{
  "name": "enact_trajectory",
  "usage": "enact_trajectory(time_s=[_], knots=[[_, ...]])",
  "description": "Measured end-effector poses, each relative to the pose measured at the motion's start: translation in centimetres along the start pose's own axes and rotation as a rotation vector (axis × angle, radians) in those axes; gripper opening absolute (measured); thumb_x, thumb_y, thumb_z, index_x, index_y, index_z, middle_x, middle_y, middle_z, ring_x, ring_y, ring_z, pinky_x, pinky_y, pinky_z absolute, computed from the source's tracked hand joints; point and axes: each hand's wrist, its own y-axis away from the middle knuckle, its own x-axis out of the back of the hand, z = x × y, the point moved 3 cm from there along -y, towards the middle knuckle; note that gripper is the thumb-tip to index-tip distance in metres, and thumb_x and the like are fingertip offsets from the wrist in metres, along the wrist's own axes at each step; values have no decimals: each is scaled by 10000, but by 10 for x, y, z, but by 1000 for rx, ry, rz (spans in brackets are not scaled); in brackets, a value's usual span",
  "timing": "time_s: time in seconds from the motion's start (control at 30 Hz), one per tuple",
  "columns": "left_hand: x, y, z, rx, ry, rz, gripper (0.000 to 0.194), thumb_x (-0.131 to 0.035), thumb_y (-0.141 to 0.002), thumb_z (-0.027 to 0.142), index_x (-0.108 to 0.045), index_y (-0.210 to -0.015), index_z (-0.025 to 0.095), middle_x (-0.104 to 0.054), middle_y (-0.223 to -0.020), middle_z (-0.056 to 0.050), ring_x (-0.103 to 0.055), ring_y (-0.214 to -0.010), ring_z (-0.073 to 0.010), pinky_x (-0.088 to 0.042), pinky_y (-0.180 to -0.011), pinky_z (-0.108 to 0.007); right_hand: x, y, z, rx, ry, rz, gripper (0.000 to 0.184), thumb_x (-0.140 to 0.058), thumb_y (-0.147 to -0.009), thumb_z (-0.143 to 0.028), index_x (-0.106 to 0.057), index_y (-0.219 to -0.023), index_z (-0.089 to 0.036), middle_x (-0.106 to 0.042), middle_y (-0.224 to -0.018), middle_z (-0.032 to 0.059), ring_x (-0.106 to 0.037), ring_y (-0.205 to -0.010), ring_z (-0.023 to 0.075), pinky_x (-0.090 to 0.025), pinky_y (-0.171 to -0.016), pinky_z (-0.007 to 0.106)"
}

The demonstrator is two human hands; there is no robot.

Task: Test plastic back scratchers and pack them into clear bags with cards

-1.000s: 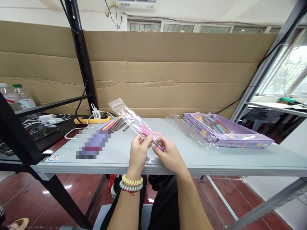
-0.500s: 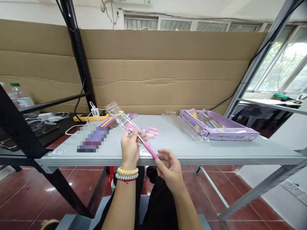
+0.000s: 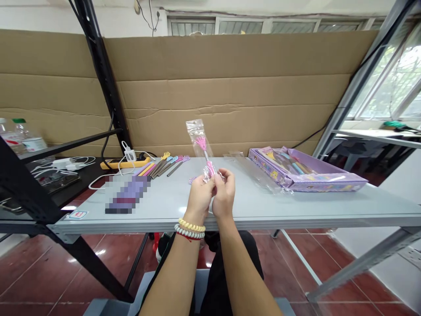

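1 clear plastic bag (image 3: 198, 151) w/ pink claw-head stick (image 3: 206, 156), pinched by L hand (image 3: 199, 194) & R hand (image 3: 224, 193), nr. desk's (image 3: 289, 210) front edge.

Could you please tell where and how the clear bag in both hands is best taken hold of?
Probably pinch the flat upper end of the bag, from above: it points up, tilted slightly left, and is free, while the left hand and right hand hold the lower part. The pink claw inside stops short of that end.
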Motion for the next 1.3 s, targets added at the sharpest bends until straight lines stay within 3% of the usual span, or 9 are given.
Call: enact_trajectory(time_s=[0.13,0.27,0.4,0.53,0.63,0.77,1.0,1.2,1.3], knots=[[16,-11,10,33,31,74,187,-704,-675,235,-575,-720,108,-584,-586,-6,-542,-521,-100,-455,-544,-238,3,5,11,-42,-205,-357,431,-647,-713,-348,-529,-1091,-180,-599,-1088,91,-591,-949,187,-495,-832,336],[21,-32,26,137,-71,-10,161,-652,-734,197,-544,-654,109,-577,-558,-25,-531,-491,-111,-445,-492,-246,5,-12,14,-118,-192,-400,531,-733,-634,-330,-506,-1091,-186,-623,-1093,106,-627,-913,204,-543,-742,336],[25,-69,44,136,-170,-123,148,-629,-756,176,-550,-651,107,-570,-571,-25,-550,-528,-120,-490,-550,-283,-17,-66,12,-101,13,-489,752,-750,-587,-295,-408,-1246,-175,-672,-849,49,-636,-672,173,-533,-598,311],[41,-104,40,143,-183,-143,105,-630,-743,164,-568,-680,108,-564,-586,-12,-526,-505,-101,-486,-561,-286,-42,-103,28,62,301,-614,611,-715,-624,-275,-521,-1183,-124,-672,-779,49,-608,-618,156,-494,-590,287],[55,-115,23,90,-143,-99,141,-690,-681,169,-562,-661,112,-547,-572,1,-488,-494,-76,-421,-504,-224,-44,-100,50,224,453,-548,441,-696,-658,-321,-615,-1046,-127,-673,-757,47,-590,-639,144,-457,-640,268],[60,-119,4,3,-127,-85,201,-731,-609,154,-538,-660,130,-519,-544,28,-480,-504,-71,-384,-493,-203,-37,-83,75,232,634,-465,299,-587,-756,-409,-675,-860,-143,-588,-551,7,-484,-508,120,-358,-546,243],[66,-116,3,-97,-204,-38,438,-738,-550,119,-555,-944,169,-593,-666,32,-530,-538,-83,-422,-534,-216,-39,-76,73,188,594,-577,291,-552,-746,-390,-584,-578,-154,-507,-495,-14,-390,-488,96,-292,-506,232],[69,-106,8,-13,-108,36,277,-712,-656,351,-523,-685,151,-563,-603,4,-519,-512,-91,-415,-484,-219,-42,-69,71,65,549,-723,307,-533,-745,-407,-547,-570,-156,-518,-481,-7,-432,-465,101,-314,-467,224],[70,-106,7,-29,-119,92,281,-688,-698,351,-494,-649,154,-531,-557,18,-489,-463,-85,-397,-455,-219,-42,-68,70,-27,506,-761,265,-554,-732,-395,-572,-630,-151,-547,-494,2,-459,-453,110,-330,-450,225]])
